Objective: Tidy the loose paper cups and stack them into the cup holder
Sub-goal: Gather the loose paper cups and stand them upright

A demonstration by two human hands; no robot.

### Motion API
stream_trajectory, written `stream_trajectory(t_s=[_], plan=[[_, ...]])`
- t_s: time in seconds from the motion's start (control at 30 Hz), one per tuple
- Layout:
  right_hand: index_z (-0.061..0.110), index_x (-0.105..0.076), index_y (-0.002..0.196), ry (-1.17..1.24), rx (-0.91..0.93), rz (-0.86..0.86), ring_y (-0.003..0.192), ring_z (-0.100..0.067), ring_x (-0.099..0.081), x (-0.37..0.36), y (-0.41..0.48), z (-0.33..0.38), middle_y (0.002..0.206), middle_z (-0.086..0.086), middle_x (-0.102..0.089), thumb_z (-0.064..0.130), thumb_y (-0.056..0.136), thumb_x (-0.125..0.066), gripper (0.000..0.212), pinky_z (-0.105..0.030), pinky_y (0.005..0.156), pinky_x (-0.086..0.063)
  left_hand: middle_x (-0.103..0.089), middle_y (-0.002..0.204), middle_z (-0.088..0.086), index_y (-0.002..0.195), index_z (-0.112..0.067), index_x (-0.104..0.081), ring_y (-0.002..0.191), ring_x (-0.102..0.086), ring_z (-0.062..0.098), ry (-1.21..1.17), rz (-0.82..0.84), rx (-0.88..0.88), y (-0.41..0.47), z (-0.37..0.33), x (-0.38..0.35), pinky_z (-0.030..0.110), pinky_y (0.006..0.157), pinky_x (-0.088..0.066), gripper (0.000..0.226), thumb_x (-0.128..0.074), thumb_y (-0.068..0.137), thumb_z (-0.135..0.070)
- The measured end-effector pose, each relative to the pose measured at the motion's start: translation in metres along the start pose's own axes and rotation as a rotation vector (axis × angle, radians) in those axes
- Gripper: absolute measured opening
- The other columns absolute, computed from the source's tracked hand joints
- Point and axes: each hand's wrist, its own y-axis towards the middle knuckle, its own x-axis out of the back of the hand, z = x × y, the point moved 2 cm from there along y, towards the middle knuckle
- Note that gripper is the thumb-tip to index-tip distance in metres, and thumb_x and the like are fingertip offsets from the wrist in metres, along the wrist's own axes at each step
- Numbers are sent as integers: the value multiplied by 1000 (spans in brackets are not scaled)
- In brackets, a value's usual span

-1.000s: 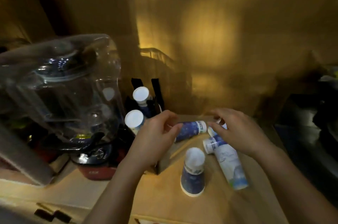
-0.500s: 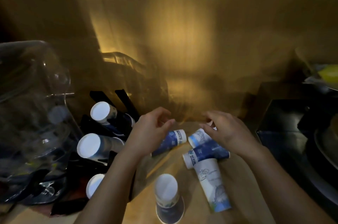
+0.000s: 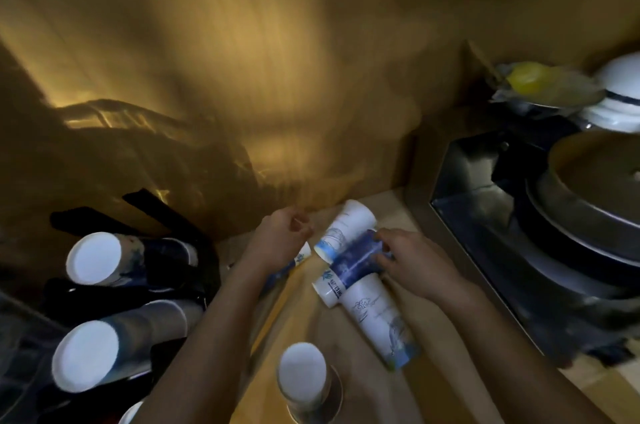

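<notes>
Several loose paper cups lie on the wooden counter (image 3: 349,399). My right hand (image 3: 415,266) has its fingers closed on the base end of a dark blue cup (image 3: 349,267), which lies across two white cups: one behind (image 3: 348,226) and one in front (image 3: 379,318). My left hand (image 3: 278,241) hovers with its fingers curled and nothing visible in them; another blue cup (image 3: 300,256) lies mostly hidden under it. An upside-down cup (image 3: 303,377) stands nearer to me. The black cup holder (image 3: 166,215) at the left carries cup stacks (image 3: 93,259) lying on their sides.
A metal sink (image 3: 460,201) at the right holds stacked pans (image 3: 588,201). Behind it are a white bowl (image 3: 620,94) and a dish with something yellow (image 3: 526,82). A wooden wall (image 3: 277,77) closes the back.
The view has swung right, so the clear blender jug is out of sight. My right hand has settled on the dark blue cup. My left hand's fingers have curled in.
</notes>
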Motion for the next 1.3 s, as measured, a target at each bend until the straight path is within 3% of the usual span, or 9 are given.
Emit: stream_trajectory(t_s=[0.2,0.27,0.43,0.53,0.73,1.0,1.17,1.23,1.3], plan=[[16,-55,105,-47,-157,109,93,-29,-58,-30,-19,-27,105,-9,-64,28,85,-48,24,-30,67,-38,-59,71,-5,87,-18,-62,66,-54,11,-8,82,-1,31,8,-28,24,67,-38,4,-58,86,-19],[18,-55,108,-54,-202,173,99,-28,-57,-42,-23,-37,111,-8,-63,33,86,-48,28,-30,71,-40,-62,74,0,84,-13,-61,63,-53,10,12,113,-12,43,9,-37,25,66,-38,5,-58,86,-18],[30,-36,83,32,-310,388,93,-25,-57,-69,-37,-59,104,-3,-60,66,68,-58,44,-31,65,-35,-67,109,21,105,1,-61,101,-62,32,102,177,17,69,16,-63,30,79,-44,26,-59,87,-18],[30,-37,96,115,-354,475,90,-20,-56,-84,-47,-63,106,0,-59,72,53,-62,65,-32,67,-37,-63,117,21,111,1,-59,106,-59,34,203,203,14,84,26,-80,29,83,-42,32,-58,87,-19],[32,-21,127,142,-409,518,104,-27,-56,-107,-57,-66,122,-3,-56,60,54,-71,93,-34,77,-39,-53,130,26,128,1,-45,118,-51,38,286,197,35,96,51,-109,37,98,-40,50,-59,86,-23],[28,-21,130,206,-463,467,109,-29,-53,-106,-59,-74,128,-8,-49,45,58,-75,92,-38,85,-42,-60,116,27,119,3,-43,101,-61,41,-39,91,238,103,60,-133,49,89,-51,62,-74,75,-28],[32,-18,135,275,-451,359,115,-23,-49,-87,-57,-86,133,-2,-44,40,59,-76,96,-38,93,-42,-61,110,22,115,4,-41,91,-62,36,-343,89,365,102,63,-132,44,74,-55,63,-80,68,-12],[35,-20,134,323,-444,307,114,-20,-49,-78,-53,-89,132,2,-43,43,57,-75,94,-37,93,-44,-59,106,16,120,1,-36,89,-60,31,-432,37,369,100,63,-126,34,61,-52,72,-82,65,-6],[36,-25,129,374,-439,226,108,-16,-51,-70,-46,-92,127,5,-44,45,56,-74,88,-34,88,-46,-57,109,13,125,-1,-35,94,-58,29,-489,-20,334,101,61,-117,31,66,-48,79,-82,63,-3]])
